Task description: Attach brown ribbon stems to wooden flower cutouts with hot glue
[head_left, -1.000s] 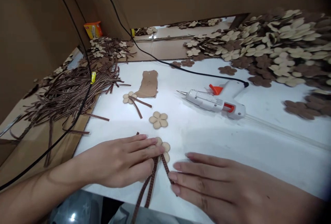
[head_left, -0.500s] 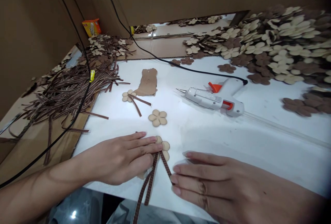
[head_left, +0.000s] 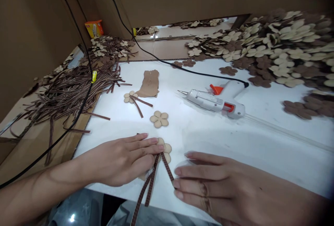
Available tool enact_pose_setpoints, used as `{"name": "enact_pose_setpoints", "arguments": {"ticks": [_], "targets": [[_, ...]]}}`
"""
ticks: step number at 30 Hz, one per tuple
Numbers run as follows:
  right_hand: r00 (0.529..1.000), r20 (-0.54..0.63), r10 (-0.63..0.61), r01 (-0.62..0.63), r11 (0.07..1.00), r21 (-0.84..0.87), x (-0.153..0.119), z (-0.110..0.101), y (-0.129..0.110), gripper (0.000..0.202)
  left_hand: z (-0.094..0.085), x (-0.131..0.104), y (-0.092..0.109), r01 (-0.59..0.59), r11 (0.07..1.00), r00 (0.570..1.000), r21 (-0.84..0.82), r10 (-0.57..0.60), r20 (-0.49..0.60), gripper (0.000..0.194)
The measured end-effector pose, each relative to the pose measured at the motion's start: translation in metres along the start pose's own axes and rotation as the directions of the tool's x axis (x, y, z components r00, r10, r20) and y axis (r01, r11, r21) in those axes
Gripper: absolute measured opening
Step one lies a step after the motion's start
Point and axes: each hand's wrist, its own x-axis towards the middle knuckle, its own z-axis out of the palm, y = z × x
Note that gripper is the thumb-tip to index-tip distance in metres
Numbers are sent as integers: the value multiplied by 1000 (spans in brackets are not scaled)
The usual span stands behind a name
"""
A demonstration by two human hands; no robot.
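My left hand (head_left: 125, 158) lies flat with outstretched fingers, its fingertips pressing on a beige fabric flower (head_left: 167, 148) on the white board. Brown checked ribbon strips (head_left: 152, 187) run from under those fingers toward the near edge. My right hand (head_left: 219, 180) rests palm down with fingers extended, its fingertips at the end of one short ribbon (head_left: 167, 167). Just beyond, another beige flower (head_left: 159, 119) lies by itself. Farther left sits a beige flower (head_left: 130, 97) with two ribbon tails (head_left: 142, 101) on it. What lies beneath my left palm is mostly hidden.
A white glue gun (head_left: 214, 101) with an orange trigger lies at right, its black cable (head_left: 161, 60) crossing the board. Cut ribbons (head_left: 75, 87) are heaped at left, and brown and beige flowers (head_left: 284, 52) at back right. A torn cardboard piece (head_left: 149, 82) lies in the middle.
Both hands stay almost in place on the flower and ribbon. Only a very slight shift of the view shows.
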Motion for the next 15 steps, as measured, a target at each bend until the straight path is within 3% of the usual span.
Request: {"name": "enact_pose_setpoints", "arguments": {"ticks": [15], "targets": [[997, 69, 30, -32, 999, 28, 3, -8, -4, 50, -1, -1, 3, 7, 999, 999, 39, -5, -32, 27]]}}
